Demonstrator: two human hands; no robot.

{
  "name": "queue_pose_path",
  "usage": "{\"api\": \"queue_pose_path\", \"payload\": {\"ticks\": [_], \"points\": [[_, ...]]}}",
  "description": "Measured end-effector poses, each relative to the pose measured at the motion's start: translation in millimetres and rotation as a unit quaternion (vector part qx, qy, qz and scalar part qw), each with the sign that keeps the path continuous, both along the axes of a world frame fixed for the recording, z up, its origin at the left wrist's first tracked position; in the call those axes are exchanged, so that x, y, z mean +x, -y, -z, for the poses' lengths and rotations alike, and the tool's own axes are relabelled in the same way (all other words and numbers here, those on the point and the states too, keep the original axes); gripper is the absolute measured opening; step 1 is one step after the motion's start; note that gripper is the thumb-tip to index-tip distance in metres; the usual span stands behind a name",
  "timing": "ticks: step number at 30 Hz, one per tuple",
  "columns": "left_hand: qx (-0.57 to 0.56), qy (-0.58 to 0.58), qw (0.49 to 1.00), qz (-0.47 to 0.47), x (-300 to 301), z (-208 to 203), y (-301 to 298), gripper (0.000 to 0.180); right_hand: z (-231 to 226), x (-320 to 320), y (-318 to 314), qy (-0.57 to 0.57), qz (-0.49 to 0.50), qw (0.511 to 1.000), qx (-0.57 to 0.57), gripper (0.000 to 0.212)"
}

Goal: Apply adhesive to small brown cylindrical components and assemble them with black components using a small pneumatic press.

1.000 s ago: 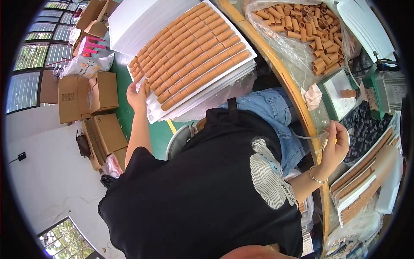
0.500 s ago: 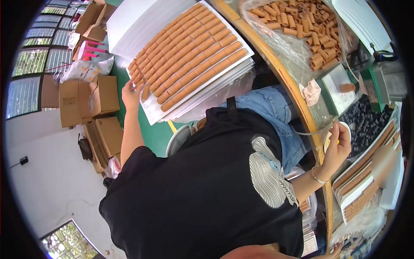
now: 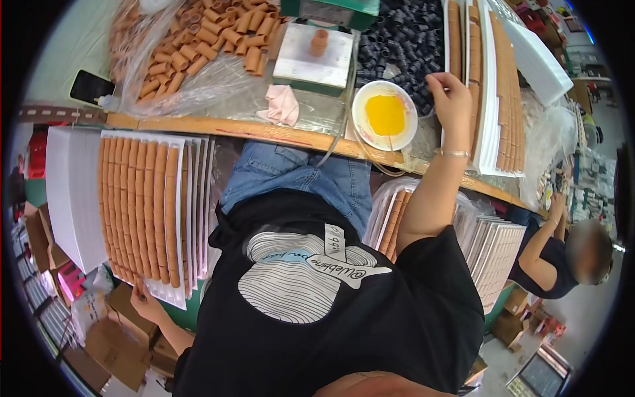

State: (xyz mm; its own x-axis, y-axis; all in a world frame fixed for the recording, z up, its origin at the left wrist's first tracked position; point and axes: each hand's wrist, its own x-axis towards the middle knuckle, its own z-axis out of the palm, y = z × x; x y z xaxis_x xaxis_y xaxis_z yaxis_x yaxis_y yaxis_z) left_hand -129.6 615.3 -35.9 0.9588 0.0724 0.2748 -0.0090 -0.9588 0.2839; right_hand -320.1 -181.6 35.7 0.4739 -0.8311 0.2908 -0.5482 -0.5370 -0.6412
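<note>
My left hand (image 3: pixel 146 306) is at the near edge of a white tray (image 3: pixel 173 296) covered with rows of orange-brown tubes (image 3: pixel 135 208). Its fingers are drawn together at the end of the rows; what they pinch, if anything, is too small to make out. Over the bench, my right hand (image 3: pixel 454 104) is raised with its fingers curled and thumb pressed in, beside a heap of small black pieces (image 3: pixel 405 40). Whatever it may hold is hidden. Left of its wrist stands a white bowl (image 3: pixel 360 106) of yellow paste (image 3: pixel 385 116) with a thin stick in it.
Loose brown tubes (image 3: pixel 218 30) lie heaped on clear plastic. On the bench are a green-edged metal block (image 3: pixel 294 56) bearing one tube, a pink cloth (image 3: pixel 281 106) and a phone (image 3: pixel 91 88). Filled trays (image 3: pixel 506 99) lean at right. A co-worker (image 3: pixel 549 258) sits beyond.
My view has turned toward the bench. My right hand has left the bowl and is now past it, near the black pieces. My left hand remains by the tray's edge.
</note>
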Motion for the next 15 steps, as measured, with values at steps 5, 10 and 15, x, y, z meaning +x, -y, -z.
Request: {"api": "queue_pose_path", "payload": {"ticks": [5, 10, 15], "points": [[0.010, -0.042, 0.999, -0.033, -9.3, -1.8, 15.9, 0.031, 15.2, 24.1, 15.8, -0.193, 0.003, 0.981, -0.008, 0.014], [0.092, -0.022, 0.995, 0.008, -5.5, 3.9, 0.5, 0.028, 20.7, 45.0, 20.9, -0.244, -0.062, 0.967, -0.033, 0.013], [-0.019, -0.112, 0.993, -0.004, 28.6, -23.5, 3.7, 0.024, 20.4, 55.6, 27.1, -0.219, -0.070, 0.970, -0.081, 0.012]]}}
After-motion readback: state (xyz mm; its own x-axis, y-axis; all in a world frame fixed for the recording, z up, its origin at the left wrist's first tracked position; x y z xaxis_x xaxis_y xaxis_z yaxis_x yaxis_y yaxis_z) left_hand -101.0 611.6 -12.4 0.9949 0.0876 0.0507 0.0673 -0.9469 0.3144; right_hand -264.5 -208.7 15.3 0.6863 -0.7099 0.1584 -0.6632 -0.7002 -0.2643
